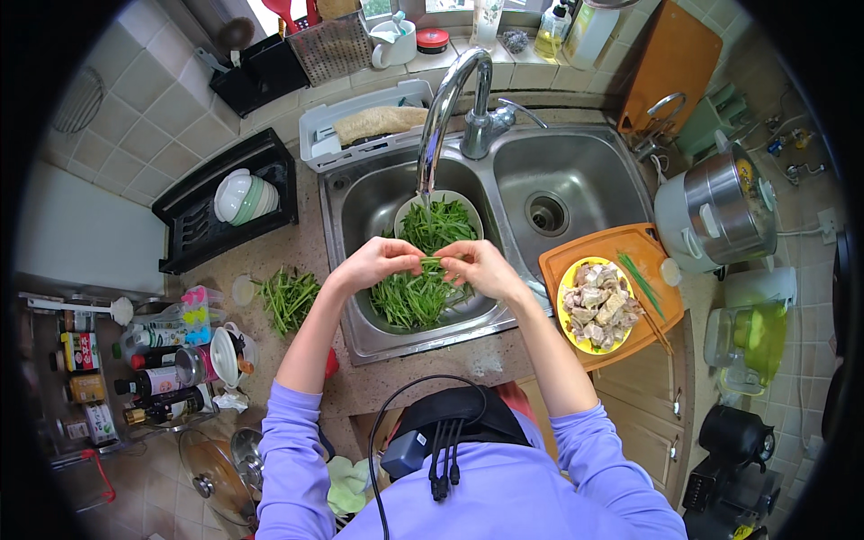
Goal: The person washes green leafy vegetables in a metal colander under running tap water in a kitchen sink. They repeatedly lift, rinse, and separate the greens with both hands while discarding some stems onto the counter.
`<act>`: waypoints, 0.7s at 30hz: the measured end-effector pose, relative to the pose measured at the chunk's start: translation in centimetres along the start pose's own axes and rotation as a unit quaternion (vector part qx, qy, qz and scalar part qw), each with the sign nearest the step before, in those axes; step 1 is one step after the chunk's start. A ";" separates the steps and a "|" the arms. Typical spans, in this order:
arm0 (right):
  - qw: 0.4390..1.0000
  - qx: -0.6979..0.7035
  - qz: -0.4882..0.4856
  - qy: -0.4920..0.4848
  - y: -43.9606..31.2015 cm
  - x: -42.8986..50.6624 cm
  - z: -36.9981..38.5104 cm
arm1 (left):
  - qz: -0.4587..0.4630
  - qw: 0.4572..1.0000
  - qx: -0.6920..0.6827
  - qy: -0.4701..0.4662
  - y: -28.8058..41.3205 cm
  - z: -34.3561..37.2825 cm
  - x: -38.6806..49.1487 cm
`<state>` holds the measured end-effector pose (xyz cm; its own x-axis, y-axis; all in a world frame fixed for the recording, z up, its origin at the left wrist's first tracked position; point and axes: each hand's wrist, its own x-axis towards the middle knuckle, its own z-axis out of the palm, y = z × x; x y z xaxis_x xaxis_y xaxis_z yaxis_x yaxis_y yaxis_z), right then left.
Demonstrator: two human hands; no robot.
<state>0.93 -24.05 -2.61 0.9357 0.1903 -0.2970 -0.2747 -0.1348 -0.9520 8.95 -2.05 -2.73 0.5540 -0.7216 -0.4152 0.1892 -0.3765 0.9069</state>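
Both hands meet above the left sink basin (364, 202), pinching a short green stem (430, 259) between them. My left hand (388, 260) has its thumb and fingertips on one end; my right hand (476, 266) grips the other. Beneath them, leafy greens (412, 297) heap in the front of the basin. More leaves (439, 223) fill a white bowl (472, 202) just behind, and water from the curved chrome faucet (432, 135) runs onto them. A pile of cut green stems (289, 297) lies on the counter left of the sink.
Right of the sink, an orange cutting board (553, 260) overhangs the counter, bearing a yellow-rimmed plate of chopped meat (601, 307), green onion pieces (641, 287) and chopsticks (655, 331). A steamer pot (719, 209) stands beyond it. A black dish rack (229, 236) is at left, near several bottles (162, 381).
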 end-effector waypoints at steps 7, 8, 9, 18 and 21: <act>0.995 0.077 -0.005 0.058 -1.9 1.4 -3.5 | -0.039 0.956 -0.289 -0.019 1.9 -0.9 2.6; 0.992 0.116 -0.003 0.053 -1.5 1.9 -4.0 | -0.033 0.956 -0.292 -0.018 1.9 -1.1 3.0; 0.990 0.132 0.001 0.052 -1.6 1.9 -4.4 | -0.026 0.955 -0.295 -0.019 2.1 -1.1 3.5; 0.982 0.171 0.029 0.068 -2.4 1.2 -5.7 | 0.033 0.993 -0.109 -0.024 4.0 0.9 4.2; 0.987 0.155 0.029 0.031 -2.2 1.2 -6.2 | 0.041 0.996 0.072 -0.018 4.4 1.3 4.5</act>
<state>4.00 -29.52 -0.41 0.9256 0.1299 -0.3556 -0.3736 0.1622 -0.9133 11.24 -7.70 -0.67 0.5331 -0.7730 -0.3439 0.0250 -0.3920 0.9196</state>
